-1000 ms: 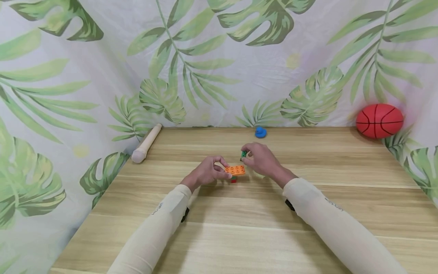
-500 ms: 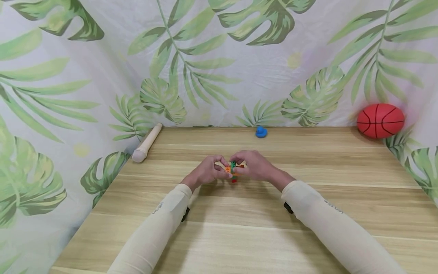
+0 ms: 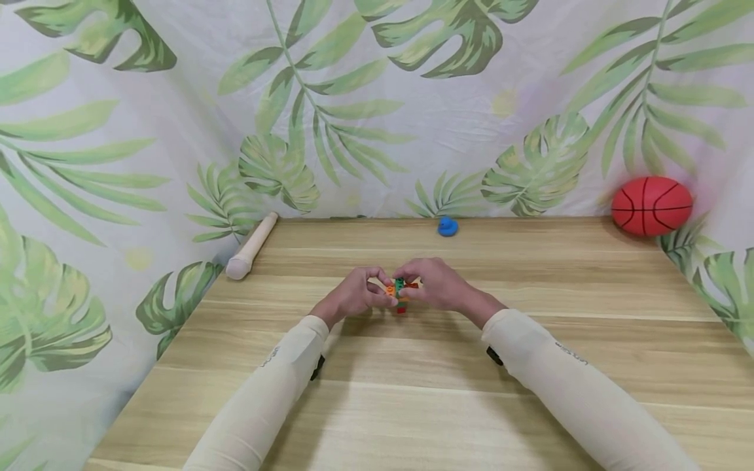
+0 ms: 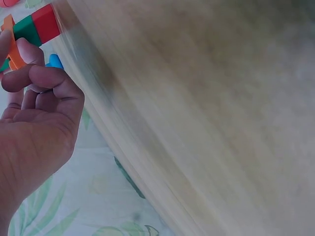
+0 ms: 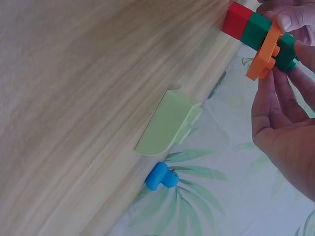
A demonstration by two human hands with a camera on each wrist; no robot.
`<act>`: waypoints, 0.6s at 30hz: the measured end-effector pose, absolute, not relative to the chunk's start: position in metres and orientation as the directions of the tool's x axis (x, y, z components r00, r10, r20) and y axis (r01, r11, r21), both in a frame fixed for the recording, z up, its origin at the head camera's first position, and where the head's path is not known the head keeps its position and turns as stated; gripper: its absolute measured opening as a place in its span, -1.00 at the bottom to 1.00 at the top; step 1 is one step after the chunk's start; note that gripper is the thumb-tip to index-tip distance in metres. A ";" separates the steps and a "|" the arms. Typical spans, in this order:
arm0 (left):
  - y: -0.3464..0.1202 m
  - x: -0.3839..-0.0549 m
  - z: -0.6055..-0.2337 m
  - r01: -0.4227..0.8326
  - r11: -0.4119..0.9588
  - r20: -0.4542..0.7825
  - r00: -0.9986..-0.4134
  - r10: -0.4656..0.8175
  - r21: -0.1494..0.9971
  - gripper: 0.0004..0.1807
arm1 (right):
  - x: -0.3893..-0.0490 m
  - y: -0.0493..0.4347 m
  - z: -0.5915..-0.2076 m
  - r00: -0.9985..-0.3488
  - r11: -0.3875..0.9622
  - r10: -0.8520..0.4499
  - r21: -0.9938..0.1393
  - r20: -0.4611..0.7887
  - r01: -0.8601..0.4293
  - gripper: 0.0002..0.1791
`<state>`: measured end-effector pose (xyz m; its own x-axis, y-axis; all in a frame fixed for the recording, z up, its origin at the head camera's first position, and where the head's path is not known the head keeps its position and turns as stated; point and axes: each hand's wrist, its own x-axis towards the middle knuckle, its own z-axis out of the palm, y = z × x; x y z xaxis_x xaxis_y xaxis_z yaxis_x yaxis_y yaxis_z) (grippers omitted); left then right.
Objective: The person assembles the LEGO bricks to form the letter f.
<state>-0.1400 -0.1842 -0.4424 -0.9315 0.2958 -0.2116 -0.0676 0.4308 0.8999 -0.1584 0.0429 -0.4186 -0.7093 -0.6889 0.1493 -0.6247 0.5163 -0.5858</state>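
Observation:
A small tower of toy building bricks stands on the table between my hands. In the right wrist view its red brick (image 5: 238, 20) is lowest, with a green brick (image 5: 255, 30) above it. Across that lies a flat orange brick (image 5: 264, 53), studs up. My left hand (image 3: 353, 293) pinches the left end of the orange brick between thumb and fingers. On top of it sits a second green brick (image 5: 285, 55), which my right hand (image 3: 438, 285) pinches. Fingers cover parts of the orange and upper green bricks.
A pale green brick (image 5: 166, 123) lies near the right hand, hidden from the head view. Farther back are a blue toy duck (image 3: 448, 226) and, at right, a red basketball (image 3: 652, 206). A beige microphone-shaped thing (image 3: 253, 247) lies at the table's left edge.
The right hand has come left and down, carrying the green brick from beside the tower onto the orange brick. Over the last half second both hands stay nearly still.

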 end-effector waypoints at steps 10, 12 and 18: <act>-0.185 -0.141 -0.442 -0.071 0.444 -0.222 -0.928 0.298 0.893 -0.73 | -0.158 0.040 -0.418 -0.693 0.520 -0.703 -0.549 0.160 -0.654 -0.65; -0.185 -0.141 -0.441 -0.069 0.444 -0.220 -0.929 0.298 0.893 -0.74 | -0.159 0.040 -0.417 -0.678 0.515 -0.715 -0.526 0.172 -0.677 -0.66; -0.184 -0.141 -0.441 -0.062 0.443 -0.213 -0.930 0.300 0.894 -0.75 | -0.159 0.039 -0.415 -0.675 0.532 -0.719 -0.494 0.165 -0.688 -0.67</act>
